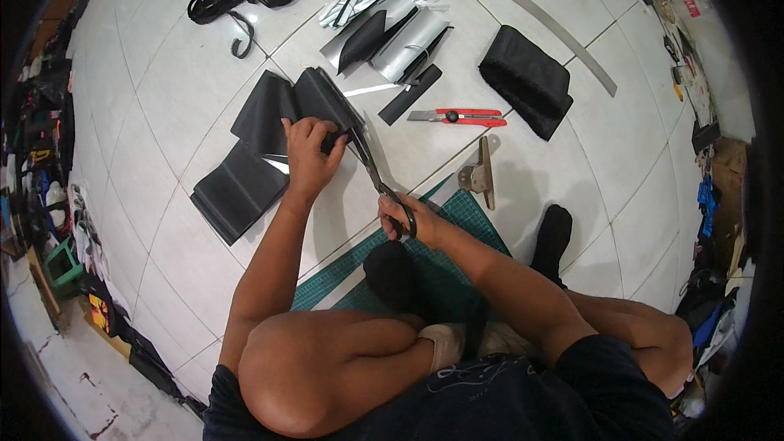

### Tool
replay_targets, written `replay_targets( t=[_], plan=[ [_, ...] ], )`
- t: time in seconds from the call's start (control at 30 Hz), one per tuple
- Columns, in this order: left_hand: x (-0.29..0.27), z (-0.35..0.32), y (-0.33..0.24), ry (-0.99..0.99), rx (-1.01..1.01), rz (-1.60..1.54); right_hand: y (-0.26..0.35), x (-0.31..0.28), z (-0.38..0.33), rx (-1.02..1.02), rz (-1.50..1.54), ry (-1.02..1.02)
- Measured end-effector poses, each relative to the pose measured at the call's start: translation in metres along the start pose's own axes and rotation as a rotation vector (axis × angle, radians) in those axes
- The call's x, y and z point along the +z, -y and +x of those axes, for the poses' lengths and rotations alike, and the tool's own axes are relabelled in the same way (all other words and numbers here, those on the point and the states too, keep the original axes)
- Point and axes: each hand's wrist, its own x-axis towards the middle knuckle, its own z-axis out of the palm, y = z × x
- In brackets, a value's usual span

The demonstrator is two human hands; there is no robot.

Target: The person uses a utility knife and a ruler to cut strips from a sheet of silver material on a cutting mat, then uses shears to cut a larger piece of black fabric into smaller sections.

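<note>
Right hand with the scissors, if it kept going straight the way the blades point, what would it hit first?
Most likely the black fabric strip pinned under the left hand; the scissors in the right hand already point at its folded edge.

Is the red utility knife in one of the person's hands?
No, the red utility knife lies untouched on the tiled floor, while the right hand works scissors.
</note>
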Motion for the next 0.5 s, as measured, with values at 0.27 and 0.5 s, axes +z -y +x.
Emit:
replay_targets(
  t=[0.27,0.5],
  plan=[
    [0.001,-0.002,0.003,-0.022,0.017,-0.022,0.011,0.005,0.011,0.042,0.072,0.007],
    [0.002,-0.005,0.005,-0.056,-0.003,-0.042,0.013,0.01,0.015,0.038,0.104,0.023]
  ],
)
